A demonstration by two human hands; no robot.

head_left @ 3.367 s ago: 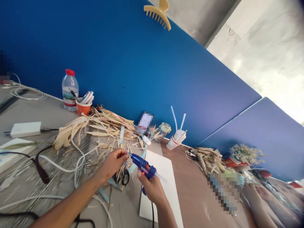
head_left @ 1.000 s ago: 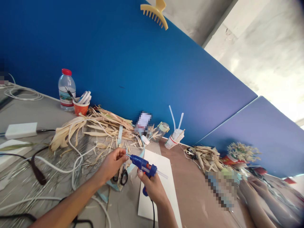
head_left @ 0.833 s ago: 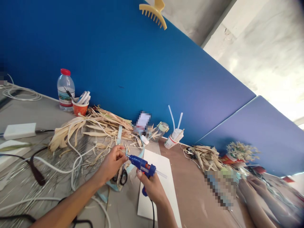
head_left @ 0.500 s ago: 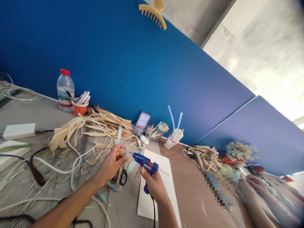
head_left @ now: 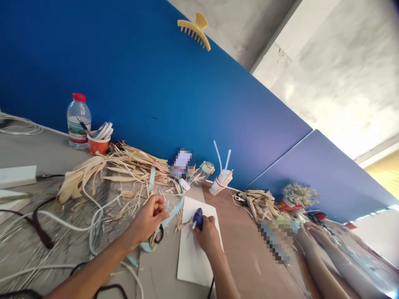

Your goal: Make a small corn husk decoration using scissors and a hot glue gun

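Observation:
My right hand (head_left: 208, 234) grips a blue hot glue gun (head_left: 198, 218) over a white sheet (head_left: 199, 261). The gun is turned so that its back end and clear glue stick (head_left: 194, 225) face me; its nozzle is hidden. To the left, my left hand (head_left: 152, 216) hovers above the table with its fingers curled together in a pinch. Whatever they hold is too small to make out. Just below that hand lie black-handled scissors (head_left: 159, 234), partly covered by it. A light-blue strip (head_left: 174, 211) runs between the hand and the sheet.
Dried corn husks (head_left: 137, 164) lie along the blue partition (head_left: 124, 74). Nearby are a bottle (head_left: 79, 124), an orange cup (head_left: 98, 145) and a cup with straws (head_left: 220, 182). White cables (head_left: 75, 227) and thin wires cover the left side. A co-worker's hands (head_left: 308, 232) are at right.
My right hand has turned the glue gun away from my left hand and moved it over the sheet. My left hand stays pinched. The whole view has shifted slightly.

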